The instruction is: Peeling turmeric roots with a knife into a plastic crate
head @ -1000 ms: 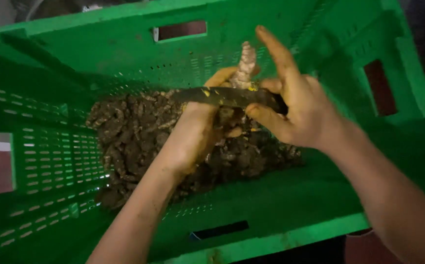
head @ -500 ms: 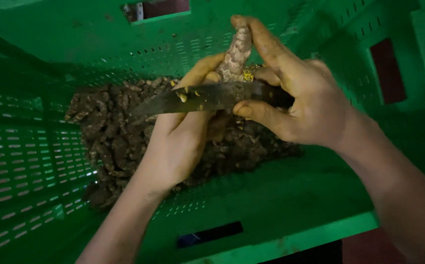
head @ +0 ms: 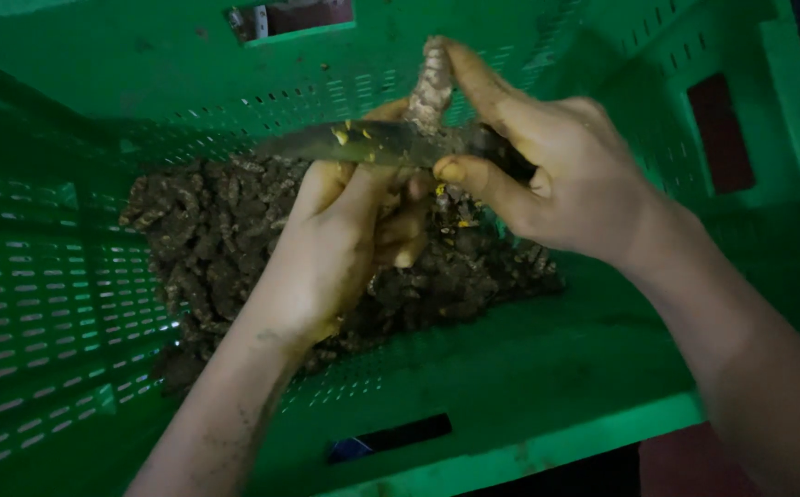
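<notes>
My left hand point(head: 345, 239) grips a pale, ringed root piece point(head: 430, 87) that points upward over a green crate. My right hand point(head: 556, 175) holds a knife point(head: 363, 143) whose dark blade lies across the root, pointing left, with yellow bits stuck to it. The right forefinger rests on the root's top end. Below both hands lies a heap of dark, soil-covered roots point(head: 234, 239) on the crate floor.
The green plastic crate point(head: 50, 304) has slotted walls and handle openings on the far point(head: 294, 18), right point(head: 717, 133) and near sides. Its near rim point(head: 510, 456) runs across the bottom of the view, with dark floor beyond it.
The view has shifted slightly. My right forefinger has come down from pointing up and now rests on the root's tip. The knife stays across the root.
</notes>
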